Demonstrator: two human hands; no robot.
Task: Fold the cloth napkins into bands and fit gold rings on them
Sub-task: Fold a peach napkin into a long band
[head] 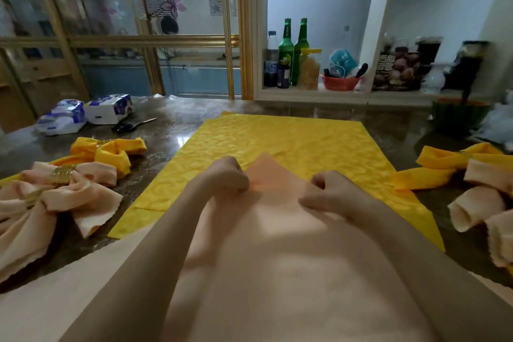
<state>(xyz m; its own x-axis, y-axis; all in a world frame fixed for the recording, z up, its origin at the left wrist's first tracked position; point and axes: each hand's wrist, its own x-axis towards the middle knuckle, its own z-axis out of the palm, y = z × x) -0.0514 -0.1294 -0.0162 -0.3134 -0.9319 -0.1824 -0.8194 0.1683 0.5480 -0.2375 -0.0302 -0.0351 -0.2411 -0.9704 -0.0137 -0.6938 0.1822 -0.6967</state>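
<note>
Napkin [263, 244] pinched near far corner, left hand [226, 176] and right hand [331, 194] both curled

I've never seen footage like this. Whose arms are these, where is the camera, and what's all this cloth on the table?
There is no machine here. A person wears a camera on the head, so you look down along their own arms. The left hand and right hand each pinch a peach napkin near its far corner. It lies on a yellow napkin spread on the table. At left sit finished napkins gathered in gold rings. At right lie more folded napkins. Farther back are scissors and tissue packs.
</note>
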